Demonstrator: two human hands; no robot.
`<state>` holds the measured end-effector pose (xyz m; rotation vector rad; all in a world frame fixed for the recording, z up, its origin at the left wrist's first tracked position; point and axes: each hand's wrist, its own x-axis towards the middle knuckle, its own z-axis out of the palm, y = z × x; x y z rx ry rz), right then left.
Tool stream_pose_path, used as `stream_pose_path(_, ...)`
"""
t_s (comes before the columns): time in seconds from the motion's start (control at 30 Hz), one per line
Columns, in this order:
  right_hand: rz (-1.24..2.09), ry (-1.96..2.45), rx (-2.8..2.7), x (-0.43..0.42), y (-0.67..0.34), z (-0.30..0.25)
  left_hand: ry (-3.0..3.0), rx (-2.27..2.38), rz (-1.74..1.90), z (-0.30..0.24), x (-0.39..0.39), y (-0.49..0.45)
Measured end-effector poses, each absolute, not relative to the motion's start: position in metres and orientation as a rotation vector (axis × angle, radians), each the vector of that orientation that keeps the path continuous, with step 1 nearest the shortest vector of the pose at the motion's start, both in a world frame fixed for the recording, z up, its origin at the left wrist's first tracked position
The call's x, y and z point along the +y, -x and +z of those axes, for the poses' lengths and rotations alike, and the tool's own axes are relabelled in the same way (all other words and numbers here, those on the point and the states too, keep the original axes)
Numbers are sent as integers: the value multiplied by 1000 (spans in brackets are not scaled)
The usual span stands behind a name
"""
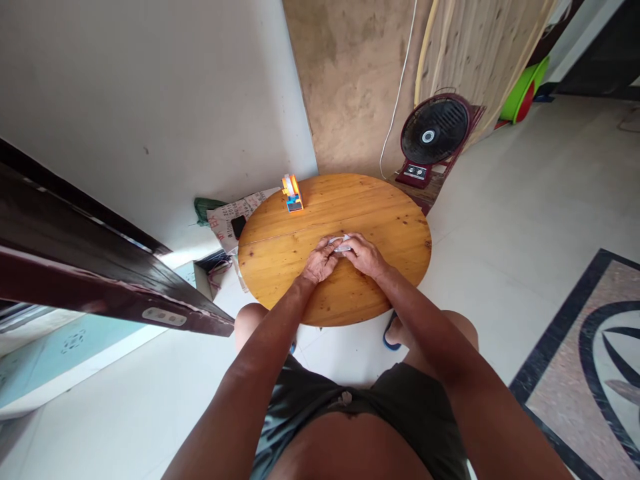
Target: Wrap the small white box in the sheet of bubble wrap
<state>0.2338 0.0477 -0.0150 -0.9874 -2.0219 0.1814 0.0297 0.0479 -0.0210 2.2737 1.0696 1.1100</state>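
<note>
My left hand [321, 261] and my right hand [365, 255] meet over the middle of a round wooden table [280, 267]. Between them is a small whitish piece [343, 245], which looks thin and partly shiny; whether it is paper or plastic I cannot tell. The fingers of both hands are closed on its two ends, and they cover much of it. Toward the table's back left edge stands an orange and blue tape dispenser [294, 195], apart from both hands.
Left of the table, a dark phone-like object [239, 227] lies on printed cardboard [220, 223]. A dark red fan [435, 133] stands behind on the right. A dark wooden door edge [190, 313] juts in at left. My knees flank the table's near side.
</note>
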Motion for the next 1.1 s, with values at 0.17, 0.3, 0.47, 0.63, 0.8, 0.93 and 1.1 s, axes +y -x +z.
stream_pose_path(0.17,131,1009,-2036,46,-233,-20,-2260,1098,1162,-24,49,-32)
stream_pose_path(0.3,126,1007,-2046,46,-232,-22,-2278,1086,1174,-26,50,-32)
stream_pose_path(0.47,103,997,-2049,46,-232,-24,-2290,1154,1135,-29,51,-32)
stream_pose_path(0.63,95,1015,-2041,44,-231,-22,-2283,1157,1153,-30,52,-34)
stream_pose_path(0.8,126,1041,-2058,41,-232,-17,-2281,1147,1146,-28,50,-34)
stream_pose_path(0.93,155,1045,-2036,39,-232,-14,-2299,1182,1084,-23,46,-34)
stream_pose_path(1.1,171,1070,-2018,34,-231,-8,-2267,1261,1023,-16,39,-35)
